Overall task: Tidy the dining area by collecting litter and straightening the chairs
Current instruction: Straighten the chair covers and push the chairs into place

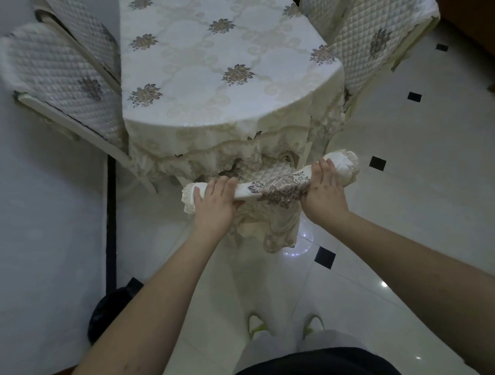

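Note:
A chair with a cream floral cover stands at the near end of the table, its seat tucked under the hanging tablecloth. Its padded top rail (274,186) runs left to right in front of me. My left hand (213,202) grips the rail's left end. My right hand (325,190) grips its right end. The oval table (208,71) wears a cream cloth with grey flower motifs. No litter shows on the table or the floor.
Two quilted chairs (57,73) lean against the table's left side, and another (367,34) stands at its right. A black pole with a dark round base (114,307) stands on the floor at my left. White tiles with small black squares (377,163) lie on the right.

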Demonstrator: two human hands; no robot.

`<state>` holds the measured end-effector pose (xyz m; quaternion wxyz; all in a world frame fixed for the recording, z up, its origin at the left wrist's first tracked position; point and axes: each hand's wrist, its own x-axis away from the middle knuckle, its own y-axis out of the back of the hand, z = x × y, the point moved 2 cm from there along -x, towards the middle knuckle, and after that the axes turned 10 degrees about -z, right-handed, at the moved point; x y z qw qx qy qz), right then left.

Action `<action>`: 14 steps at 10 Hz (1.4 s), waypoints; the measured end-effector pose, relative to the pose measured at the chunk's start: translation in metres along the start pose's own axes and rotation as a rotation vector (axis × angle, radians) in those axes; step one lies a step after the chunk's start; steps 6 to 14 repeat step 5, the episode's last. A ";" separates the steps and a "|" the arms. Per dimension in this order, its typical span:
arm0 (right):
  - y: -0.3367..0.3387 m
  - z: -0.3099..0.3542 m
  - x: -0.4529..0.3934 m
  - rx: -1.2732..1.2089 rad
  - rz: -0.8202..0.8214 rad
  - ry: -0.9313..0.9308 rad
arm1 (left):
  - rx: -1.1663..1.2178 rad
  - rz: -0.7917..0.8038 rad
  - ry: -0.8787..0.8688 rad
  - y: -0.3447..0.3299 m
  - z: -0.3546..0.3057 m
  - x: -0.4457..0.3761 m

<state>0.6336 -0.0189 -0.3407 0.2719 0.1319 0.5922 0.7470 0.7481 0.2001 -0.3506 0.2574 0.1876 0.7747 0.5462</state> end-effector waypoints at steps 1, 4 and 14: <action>0.002 -0.001 0.000 0.004 0.010 0.027 | -0.030 0.009 0.024 0.002 -0.003 0.002; 0.043 -0.032 -0.002 -0.053 0.272 0.250 | -0.253 0.095 0.203 0.014 -0.052 0.034; 0.061 -0.061 0.027 -0.052 0.239 0.342 | -0.232 0.011 0.165 0.021 -0.085 0.071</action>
